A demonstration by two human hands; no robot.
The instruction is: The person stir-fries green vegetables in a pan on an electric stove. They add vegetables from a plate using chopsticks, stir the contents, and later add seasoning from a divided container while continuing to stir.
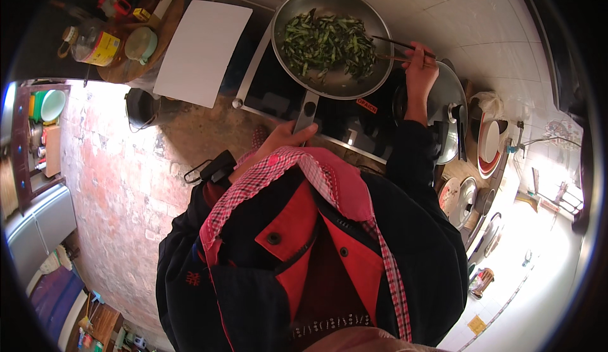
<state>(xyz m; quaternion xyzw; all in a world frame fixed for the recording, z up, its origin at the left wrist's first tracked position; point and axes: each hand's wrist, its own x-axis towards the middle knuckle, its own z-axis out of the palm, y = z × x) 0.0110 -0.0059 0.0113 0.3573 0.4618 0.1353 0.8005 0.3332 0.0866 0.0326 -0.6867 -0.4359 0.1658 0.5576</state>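
A wide metal frying pan (327, 83) sits on the black glass cooktop (270, 83) against the tiled wall. Sliced green vegetables (327, 43), some with dark bits among them, lie heaped in it. My left hand (287, 136) grips the pan's handle (306, 114) on the near side. In my right hand (422, 69) is a pair of dark chopsticks (396, 43), held slightly apart. Their tips reach over the pan's right rim to the edge of the vegetables. Right of the pan, partly behind my right forearm, is a glass lid (441, 100) with a black knob.
A white board (203, 53) lies left of the cooktop. Beyond it, a round wooden board (164, 24) carries a green cup (141, 45) near a large plastic bottle (97, 45). Stacked bowls (489, 143) and pot lids (463, 202) stand at right. A dark bucket (141, 108) is at lower left.
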